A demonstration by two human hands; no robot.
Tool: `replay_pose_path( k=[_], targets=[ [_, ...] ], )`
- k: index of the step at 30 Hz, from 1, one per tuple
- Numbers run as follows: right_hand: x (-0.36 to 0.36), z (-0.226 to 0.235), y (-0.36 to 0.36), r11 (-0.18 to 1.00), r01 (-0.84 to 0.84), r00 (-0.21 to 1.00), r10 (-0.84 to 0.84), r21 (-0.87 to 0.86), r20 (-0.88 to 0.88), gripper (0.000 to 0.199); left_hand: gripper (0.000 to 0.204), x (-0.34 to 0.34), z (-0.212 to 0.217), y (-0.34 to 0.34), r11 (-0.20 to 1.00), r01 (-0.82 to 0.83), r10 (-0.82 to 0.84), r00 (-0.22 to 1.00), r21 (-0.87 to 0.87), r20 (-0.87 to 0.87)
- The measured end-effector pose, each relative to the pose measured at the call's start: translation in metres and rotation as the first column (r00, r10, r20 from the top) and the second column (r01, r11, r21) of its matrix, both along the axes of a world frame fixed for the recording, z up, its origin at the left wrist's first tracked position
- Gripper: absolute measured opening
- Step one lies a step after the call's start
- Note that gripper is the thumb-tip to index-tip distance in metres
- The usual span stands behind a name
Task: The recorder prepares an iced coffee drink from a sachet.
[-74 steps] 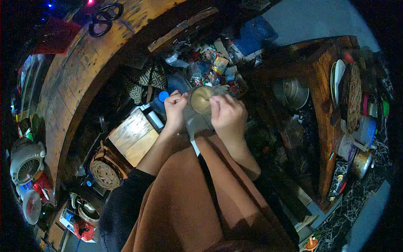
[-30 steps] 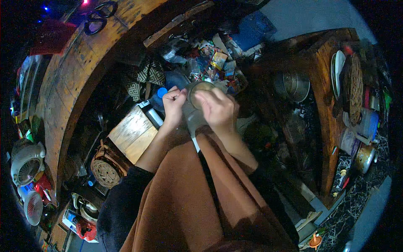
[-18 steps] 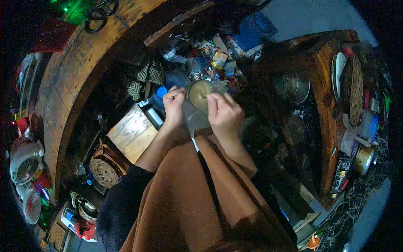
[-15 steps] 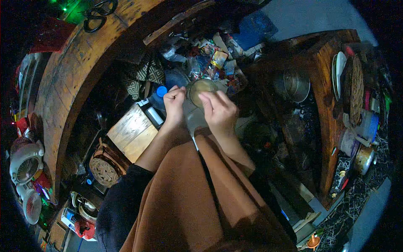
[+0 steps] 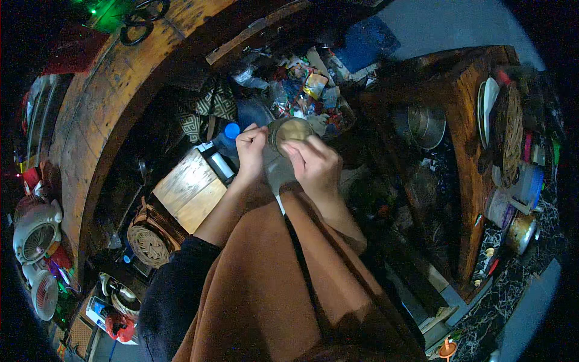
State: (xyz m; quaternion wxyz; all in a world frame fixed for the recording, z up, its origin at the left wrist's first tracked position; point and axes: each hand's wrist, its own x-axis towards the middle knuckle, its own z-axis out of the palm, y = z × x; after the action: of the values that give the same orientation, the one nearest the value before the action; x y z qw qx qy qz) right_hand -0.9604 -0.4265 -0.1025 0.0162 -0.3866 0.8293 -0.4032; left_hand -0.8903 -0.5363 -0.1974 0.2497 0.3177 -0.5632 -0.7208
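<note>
Over the brown lap the small round tin (image 5: 291,129) sits between both hands, left hand (image 5: 250,145) pinching its near-left rim, right hand (image 5: 315,166) curled against its right edge, so best keep it level, left steady, right fingertips working lightly.

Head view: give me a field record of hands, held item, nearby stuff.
left hand: grips the left side of the round jar
right hand: at the jar's right rim, fingers over its edge
round jar: open top toward the camera, tan contents, held between both hands
below hands: brown apron
left of hands: blue cap; wooden box; woven basket
right: metal pot in the wooden shelf
</note>
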Motion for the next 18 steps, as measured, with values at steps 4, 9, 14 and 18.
replay_pose_path(
  k=[4,9,14,18],
  targets=[
    [-0.017,-0.002,0.006,0.976,0.215,0.973,-0.217,0.031,0.074,0.008,0.023,-0.004,0.003,0.002,1.000,0.010,-0.010,0.999,-0.008,0.030],
    [-0.006,0.000,0.002,0.998,0.059,0.995,-0.057,-0.030,0.084,0.007,0.023,-0.004,-0.005,0.002,0.993,-0.046,0.045,0.999,-0.113,-0.013],
    [-0.004,-0.005,0.009,0.971,0.233,0.971,-0.235,0.051,0.042,0.006,0.026,-0.004,-0.003,0.000,0.998,-0.001,0.004,0.999,-0.060,0.051],
    [-0.011,-0.003,0.005,0.977,0.212,0.977,-0.212,0.001,0.027,0.007,0.025,-0.001,-0.011,-0.001,1.000,-0.021,0.022,0.999,-0.022,0.043]
  ],
)
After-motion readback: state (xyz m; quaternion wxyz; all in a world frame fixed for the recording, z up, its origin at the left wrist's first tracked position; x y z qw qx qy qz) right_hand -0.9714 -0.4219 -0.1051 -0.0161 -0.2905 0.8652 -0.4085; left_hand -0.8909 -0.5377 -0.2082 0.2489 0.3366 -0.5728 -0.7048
